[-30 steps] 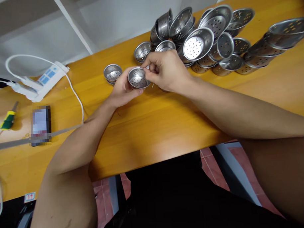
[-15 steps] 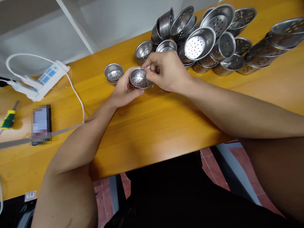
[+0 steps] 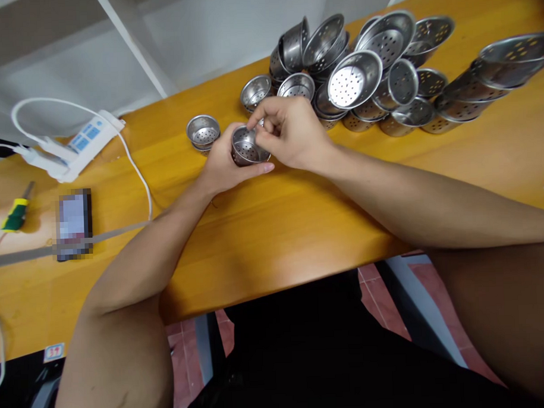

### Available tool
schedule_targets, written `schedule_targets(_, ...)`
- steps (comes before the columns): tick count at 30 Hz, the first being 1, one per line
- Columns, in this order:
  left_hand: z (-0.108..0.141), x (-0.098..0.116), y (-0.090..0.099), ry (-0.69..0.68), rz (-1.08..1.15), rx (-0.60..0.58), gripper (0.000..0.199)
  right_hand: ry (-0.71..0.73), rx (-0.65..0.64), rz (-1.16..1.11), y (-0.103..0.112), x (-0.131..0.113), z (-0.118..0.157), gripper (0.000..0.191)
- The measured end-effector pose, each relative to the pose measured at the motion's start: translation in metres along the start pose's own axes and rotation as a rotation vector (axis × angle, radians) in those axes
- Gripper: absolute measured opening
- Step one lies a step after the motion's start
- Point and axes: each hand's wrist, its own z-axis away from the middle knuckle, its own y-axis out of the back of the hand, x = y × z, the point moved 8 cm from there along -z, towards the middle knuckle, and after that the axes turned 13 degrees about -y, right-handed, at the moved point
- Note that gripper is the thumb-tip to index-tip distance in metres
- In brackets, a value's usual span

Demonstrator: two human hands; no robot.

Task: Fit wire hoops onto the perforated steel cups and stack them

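A small round metal strainer cup (image 3: pixel 247 146), its floor and wall pierced with holes, is held a little above the table. My left hand (image 3: pixel 223 161) wraps it from the left, the thumb stretched along its near side. Over the cup's right rim, my right hand (image 3: pixel 291 132) has thumb and forefinger drawn together at the opening; whatever is between the fingertips is too small or hidden to make out. Just left of my left hand stands another strainer cup (image 3: pixel 203 130), stacked on one below. Beyond my right hand sit two more upright cups, one of them a strainer cup (image 3: pixel 255 92).
Many perforated cups lie in a heap (image 3: pixel 361 76) at the back right, with a leaning stack (image 3: pixel 482 83) beside it. On the left are a white power strip (image 3: pixel 89 142) with cables, a phone (image 3: pixel 74 223) and a green-and-yellow tool (image 3: pixel 17 214). A pale panel backs the wooden table (image 3: pixel 273 228).
The cup has tilted slightly in my left hand, and its thumb has slid right along the near side. My right fingertips have shifted a little left over the cup's opening.
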Motion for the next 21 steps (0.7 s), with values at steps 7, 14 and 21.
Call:
schedule_targets(7,0.002,-0.003,0.0,0.12,0.131,-0.008,0.1,-0.043,-0.136,-0.175,0.001,-0.006,-0.003,0.029)
schedule_targets(14,0.011,-0.017,-0.011,0.253,0.4,-0.042,0.093,-0.056,-0.504,-0.35,-0.001,-0.013,0.003,0.061)
schedule_targets(21,0.01,-0.015,-0.015,0.275,0.439,-0.051,0.092,-0.074,-0.591,-0.359,-0.007,0.001,0.002,0.064)
